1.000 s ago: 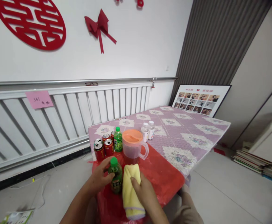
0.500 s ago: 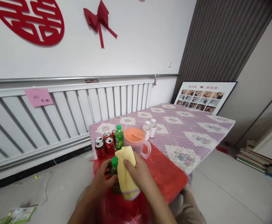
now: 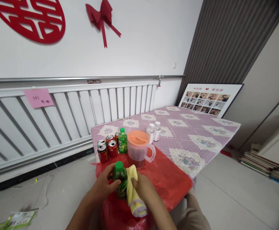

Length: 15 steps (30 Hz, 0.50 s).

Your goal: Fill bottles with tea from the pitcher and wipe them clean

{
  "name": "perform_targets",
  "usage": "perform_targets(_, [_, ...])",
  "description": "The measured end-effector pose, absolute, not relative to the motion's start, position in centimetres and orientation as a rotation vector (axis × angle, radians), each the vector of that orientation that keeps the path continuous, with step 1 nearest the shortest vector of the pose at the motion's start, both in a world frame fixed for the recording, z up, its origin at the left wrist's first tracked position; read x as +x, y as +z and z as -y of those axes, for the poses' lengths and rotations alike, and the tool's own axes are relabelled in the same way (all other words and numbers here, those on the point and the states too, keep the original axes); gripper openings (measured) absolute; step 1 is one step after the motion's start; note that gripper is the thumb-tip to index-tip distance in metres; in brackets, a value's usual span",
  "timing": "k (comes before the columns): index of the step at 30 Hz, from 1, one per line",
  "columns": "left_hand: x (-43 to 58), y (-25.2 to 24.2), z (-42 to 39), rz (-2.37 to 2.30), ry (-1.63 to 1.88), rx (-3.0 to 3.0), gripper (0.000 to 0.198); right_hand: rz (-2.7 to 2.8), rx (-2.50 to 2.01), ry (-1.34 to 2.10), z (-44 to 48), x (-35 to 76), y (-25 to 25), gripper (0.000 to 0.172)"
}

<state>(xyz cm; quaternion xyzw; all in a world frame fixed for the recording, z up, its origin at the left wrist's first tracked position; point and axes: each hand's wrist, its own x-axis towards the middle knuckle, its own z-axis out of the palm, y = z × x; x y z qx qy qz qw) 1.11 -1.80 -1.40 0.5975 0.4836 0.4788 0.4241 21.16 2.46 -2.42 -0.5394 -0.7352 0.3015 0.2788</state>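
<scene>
My left hand (image 3: 107, 182) is wrapped around a green-capped drink bottle (image 3: 120, 183), upright at the near end of the red plastic sheet. Bunched in my right hand (image 3: 143, 185) is a yellow cloth (image 3: 132, 191), which lies against the bottle's right side. Just beyond them stands a clear plastic pitcher (image 3: 137, 153) with an orange lid and a handle on its right. A second green bottle (image 3: 122, 140) is left of the pitcher, beside several drink cans (image 3: 112, 149). Two white-capped bottles (image 3: 156, 131) are behind the pitcher.
The red plastic sheet (image 3: 170, 179) covers the near part of a table with a purple flowered cloth (image 3: 187, 134). A white radiator (image 3: 77, 118) runs along the wall at left. Books (image 3: 256, 164) are stacked on the floor at right.
My right hand has brought the yellow cloth down and to the right, from across the bottle's front to its side. More of the bottle and the pitcher shows now.
</scene>
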Motion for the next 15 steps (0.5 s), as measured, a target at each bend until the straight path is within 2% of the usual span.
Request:
perform_targets(5, [1.3,-1.2,1.9,-1.219,1.205,1.460,0.056,1.923,-1.319,0.795,-1.1,21.2,0.9,0.035])
perform_targets(9, [1.4,-1.1,1.9,-1.175,1.235,1.465,0.056,1.818,-1.221,0.736,-0.7,20.7,3.9,0.036])
perform_targets(12, [1.4,-1.4,1.9,-1.174,1.244,1.468,0.057,1.808,-1.233,0.759,-0.7,20.3,3.5,0.036])
perform_targets(15, [1.3,-1.8,1.9,-1.179,1.248,1.443,0.058,1.800,-1.308,0.859,-0.7,20.5,0.9,0.037])
